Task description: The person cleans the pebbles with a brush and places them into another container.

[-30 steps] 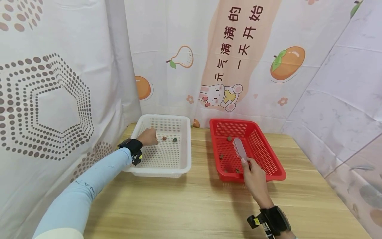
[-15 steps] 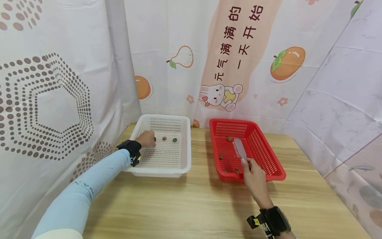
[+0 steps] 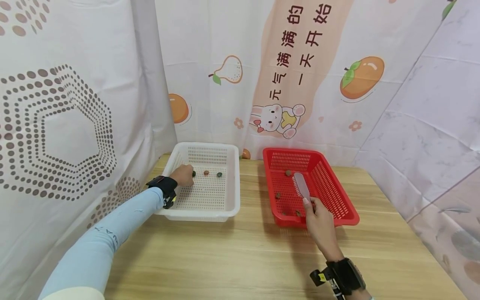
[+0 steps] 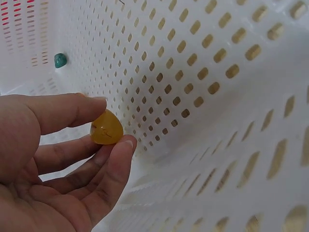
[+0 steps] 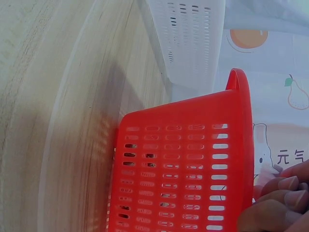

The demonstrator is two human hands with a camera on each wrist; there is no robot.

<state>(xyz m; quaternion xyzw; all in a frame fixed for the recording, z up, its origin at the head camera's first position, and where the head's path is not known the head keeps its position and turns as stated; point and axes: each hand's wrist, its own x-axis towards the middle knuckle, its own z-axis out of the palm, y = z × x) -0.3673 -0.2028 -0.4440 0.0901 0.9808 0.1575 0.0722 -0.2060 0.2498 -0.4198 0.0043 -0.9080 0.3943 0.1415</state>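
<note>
My left hand (image 3: 182,175) is inside the white basket (image 3: 234,204), at its left side. In the left wrist view its thumb and fingers pinch a smooth yellow stone (image 4: 107,129); the head view hides that stone behind the hand. A dark green stone (image 3: 193,173) lies just past the fingers, then a reddish-brown stone (image 3: 206,172) and another green stone (image 3: 219,174). My right hand (image 3: 321,218) grips the handle of a pale pink hairbrush (image 3: 301,184) over the red basket (image 3: 348,212), bristles facing left. Several small stones, including a greenish one (image 3: 288,173), lie in that basket.
Both baskets stand apart on a wooden table (image 3: 240,258), near its back edge. A printed curtain (image 3: 210,100) hangs right behind them. Another curtain (image 3: 71,137) closes off the left side, close to my left arm. Basket walls rise around both hands.
My left hand has shifted slightly left and back, bringing the dark green stone beside its fingers into view. The right hand and hairbrush stay where they were.
</note>
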